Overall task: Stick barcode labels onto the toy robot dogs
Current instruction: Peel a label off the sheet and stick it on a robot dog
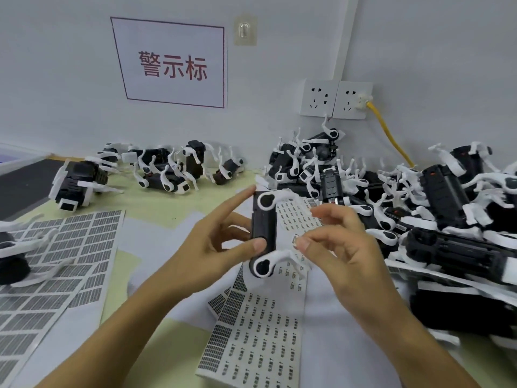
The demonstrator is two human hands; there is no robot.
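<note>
Above label sheets point(251, 326), left hand point(212, 247) grips upright toy dog point(263, 233), right hand point(333, 242) apparently pinching label point(296, 239).

Label sheets point(60, 247) left, dog pile point(436, 197) right

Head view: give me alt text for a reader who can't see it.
The left hand holds a black-and-white toy robot dog upright over label sheets, while the right hand pinches a small label beside it. More toy dogs lie piled at right.
</note>
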